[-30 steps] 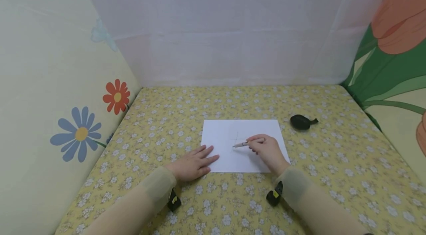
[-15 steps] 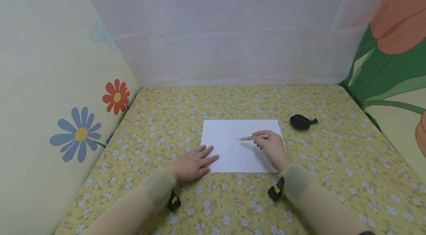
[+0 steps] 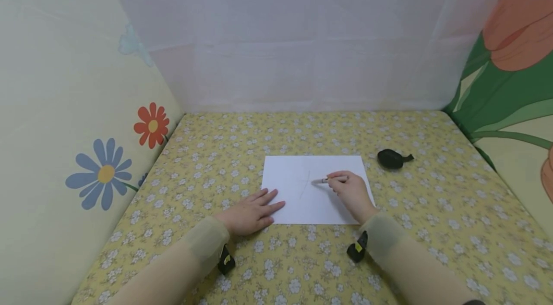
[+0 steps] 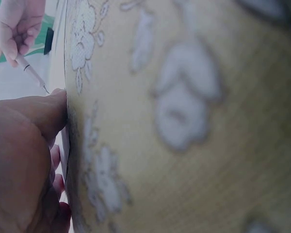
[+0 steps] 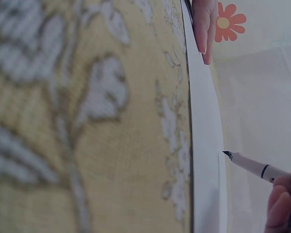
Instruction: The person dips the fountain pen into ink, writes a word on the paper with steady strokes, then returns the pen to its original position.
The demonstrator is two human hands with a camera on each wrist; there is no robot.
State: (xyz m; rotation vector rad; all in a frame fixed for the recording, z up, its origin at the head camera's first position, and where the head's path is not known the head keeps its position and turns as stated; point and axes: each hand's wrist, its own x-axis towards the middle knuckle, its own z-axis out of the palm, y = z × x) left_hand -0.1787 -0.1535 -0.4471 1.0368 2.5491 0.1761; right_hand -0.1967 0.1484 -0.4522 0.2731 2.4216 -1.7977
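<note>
A sheet of white paper [image 3: 285, 170] lies flat on the table. On it is a thin, slightly curved stroke [image 3: 306, 185] slanting down to the left. My right hand [image 3: 352, 192] pinches a light-coloured fountain pen [image 3: 334, 180] between thumb and fingers over the paper's right half. In the right wrist view, the dark nib [image 5: 227, 154] is close to the paper; whether it touches cannot be told. My left hand [image 3: 248, 213] rests with spread fingers on the sheet's lower left corner. The left wrist view shows its thumb [image 4: 53, 109] large and close.
A black rounded object with a short tail [image 3: 390, 159] lies right of the paper's far corner. The yellow floral tablecloth [image 3: 233, 151] covers the table. A white curtain [image 3: 302, 55] stands behind, and flower-printed panels [image 3: 39, 113] flank both sides.
The pen has moved up and to the right from the stroke's lower end, then shifted slightly. My right hand has gone with it. My left hand has stayed in place.
</note>
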